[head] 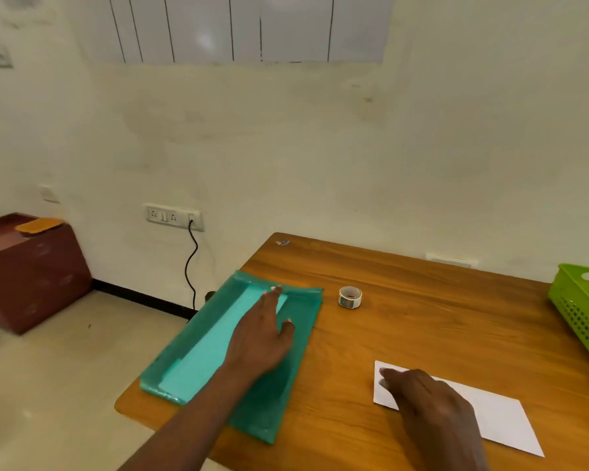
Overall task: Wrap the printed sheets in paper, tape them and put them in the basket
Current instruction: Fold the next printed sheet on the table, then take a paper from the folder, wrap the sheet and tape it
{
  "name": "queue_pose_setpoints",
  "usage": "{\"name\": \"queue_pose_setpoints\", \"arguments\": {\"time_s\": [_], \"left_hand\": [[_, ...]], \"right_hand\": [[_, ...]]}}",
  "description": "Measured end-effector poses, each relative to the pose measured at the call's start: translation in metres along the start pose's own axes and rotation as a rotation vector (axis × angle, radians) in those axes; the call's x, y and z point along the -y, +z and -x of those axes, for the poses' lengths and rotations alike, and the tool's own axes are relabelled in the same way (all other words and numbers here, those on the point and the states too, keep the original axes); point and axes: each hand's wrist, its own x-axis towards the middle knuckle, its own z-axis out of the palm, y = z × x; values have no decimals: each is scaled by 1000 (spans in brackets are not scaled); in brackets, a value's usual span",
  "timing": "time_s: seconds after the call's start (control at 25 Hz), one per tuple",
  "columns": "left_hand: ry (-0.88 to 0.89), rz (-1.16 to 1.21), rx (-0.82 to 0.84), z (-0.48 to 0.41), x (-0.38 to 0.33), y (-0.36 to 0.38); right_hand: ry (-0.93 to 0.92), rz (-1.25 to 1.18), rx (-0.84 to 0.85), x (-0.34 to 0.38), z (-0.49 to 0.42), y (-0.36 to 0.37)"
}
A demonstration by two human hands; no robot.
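Wooden table (422,317) bears a basket (582,307) cut off rightward; right hand (432,402) overlaps sheets (500,416).

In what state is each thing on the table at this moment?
Teal wrapping paper: partly folded, left hand flat on it.
White sheets: flat, unwrapped, right hand resting on them.
Tape roll: lying flat, untouched.
Green basket: upright, inside mostly out of view.

The left hand (262,338) and right hand (432,402) are bare, with short pale fingernails (288,321); the left forearm (191,413) is uncovered.
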Motion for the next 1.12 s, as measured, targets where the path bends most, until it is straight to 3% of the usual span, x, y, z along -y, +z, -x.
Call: {"name": "queue_pose_setpoints", "arguments": {"time_s": [0.12,0.28,0.6,0.72,0.96,1.12], "left_hand": [[-122,-101,-65,-13,54,-24],[-283,-112,-125,-17,96,-45],[-309,-215,-136,-13,121,-19],[-317,-261,-136,-12,118,-20],[-350,-226,-132,-15,121,-24],[-389,-98,-150,-17,122,-25]], "right_hand": [[28,-48,144,32,-36,18],[-148,-139,312,67,-79,47],[-214,-95,520,83,-140,100],[-167,-90,557,82,-167,115],[57,-157,393,76,-237,147],[205,-172,499,67,-274,153]]}}
